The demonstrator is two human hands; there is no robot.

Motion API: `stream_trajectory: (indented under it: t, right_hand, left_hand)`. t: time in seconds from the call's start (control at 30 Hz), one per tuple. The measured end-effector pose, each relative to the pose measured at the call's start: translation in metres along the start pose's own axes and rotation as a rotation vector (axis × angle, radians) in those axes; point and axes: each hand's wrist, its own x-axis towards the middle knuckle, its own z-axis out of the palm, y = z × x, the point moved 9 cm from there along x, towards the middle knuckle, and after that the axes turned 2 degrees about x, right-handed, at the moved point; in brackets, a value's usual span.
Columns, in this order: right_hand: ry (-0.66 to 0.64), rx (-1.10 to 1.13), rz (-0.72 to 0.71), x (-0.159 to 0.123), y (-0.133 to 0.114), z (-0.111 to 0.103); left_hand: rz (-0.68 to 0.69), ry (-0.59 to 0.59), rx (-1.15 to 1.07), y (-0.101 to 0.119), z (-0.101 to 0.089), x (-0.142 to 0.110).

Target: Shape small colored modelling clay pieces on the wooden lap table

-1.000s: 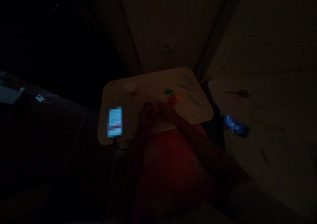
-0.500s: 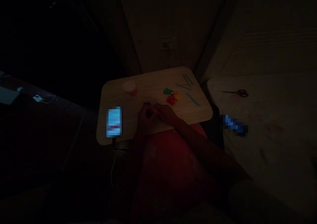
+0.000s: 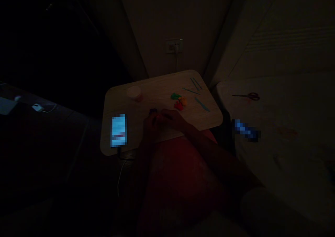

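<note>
My left hand and my right hand meet low over the near side of the small table, fingers curled in. Between their fingertips a bit of red modelling clay shows; the dim light hides its shape. Just beyond my left fingers lies a small dark lump. Past my right hand sit clumps of green clay, orange clay and red clay, close together. To their right are a flat blue-green modelling knife and several thin sticks.
The wooden tabletop also bears a lidded tub and a lit phone with a cable. On a pale surface to the right lie scissors and a blurred blue object. A wall socket is behind the table.
My hands have come closer together, and the red bit has shifted left from my right fingertips to between both hands. The whole view has moved slightly.
</note>
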Motion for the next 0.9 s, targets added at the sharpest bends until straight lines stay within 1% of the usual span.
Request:
stream_trajectory:
  t: [0.17,0.3,0.47,0.57,0.63,0.7,0.83,0.9]
  right_hand:
    - [-0.003,-0.044,0.021,0.002,0.005,0.001]
    - [0.009,0.009,0.013,0.003,0.0,0.0]
    - [0.07,0.052,0.078,0.004,0.005,-0.008]
    - [0.085,0.051,0.101,0.004,0.01,-0.011]
    - [0.087,0.03,0.088,0.005,0.01,-0.012]
    - [0.087,-0.002,0.061,0.005,0.007,-0.011]
    - [0.059,-0.074,0.0,0.004,0.0,-0.007]
    - [0.038,-0.099,-0.01,0.004,-0.002,-0.004]
  left_hand:
    - [-0.011,0.01,-0.006,-0.002,-0.001,0.001]
    - [-0.058,0.028,-0.008,-0.006,-0.002,0.0]
    - [-0.034,0.01,-0.108,-0.005,-0.001,0.0]
    - [-0.033,-0.021,-0.1,-0.005,0.002,0.0]
    - [-0.052,-0.03,-0.082,-0.006,0.003,0.001]
    - [-0.063,-0.015,-0.073,-0.007,0.002,0.002]
    - [-0.053,0.016,-0.05,-0.003,0.001,0.002]
    - [-0.058,0.005,-0.024,-0.002,0.002,0.002]
